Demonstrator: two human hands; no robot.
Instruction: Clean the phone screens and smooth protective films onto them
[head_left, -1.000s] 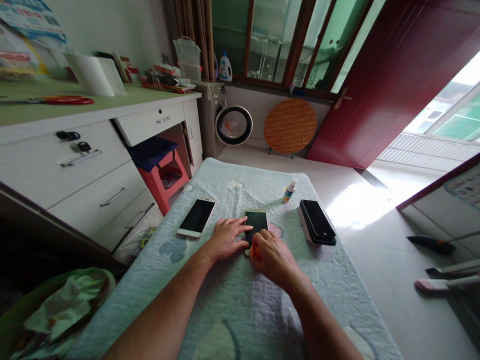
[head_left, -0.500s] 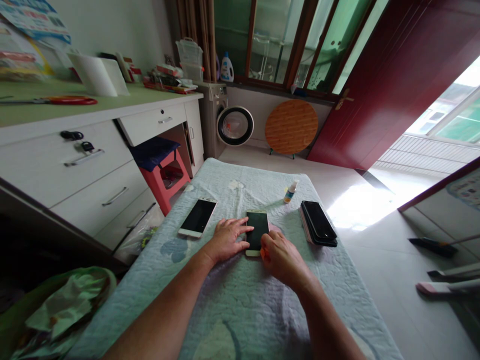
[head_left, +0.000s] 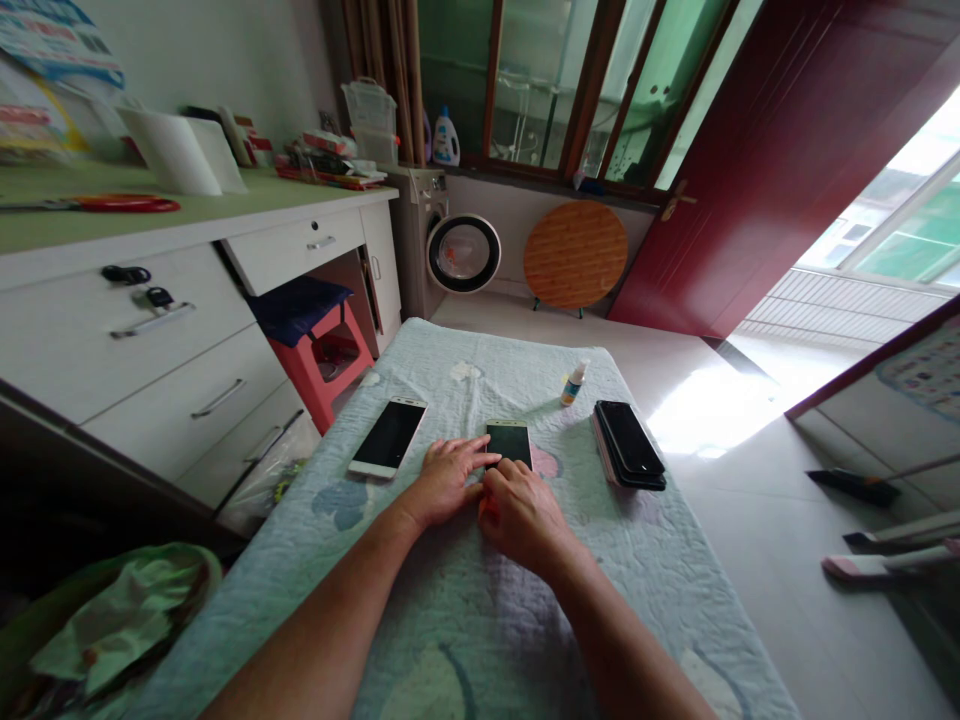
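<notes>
A gold-edged phone [head_left: 510, 442] lies face up in the middle of the quilted table cover [head_left: 465, 620]. My left hand [head_left: 444, 480] rests flat with fingers spread on the phone's left edge. My right hand [head_left: 521, 515] is curled over the phone's near end and grips a small orange thing that peeks out under the fingers; I cannot make out what it is. A second phone [head_left: 388, 436] with a white frame lies to the left. To the right sits a stack of dark phones [head_left: 628, 457]. A small bottle [head_left: 573, 384] stands behind the middle phone.
White drawers and a desk [head_left: 150, 300] run along the left, with a red stool [head_left: 319, 345] under them. A washing machine [head_left: 450, 250] and a round wooden board [head_left: 575, 253] stand at the far wall. A green bag [head_left: 105, 630] sits at lower left. Broom handles [head_left: 885, 550] lie on the floor at right.
My right hand has slid left across the phone's near end, now covering its lower part. The left hand has stayed on the phone's left edge.
</notes>
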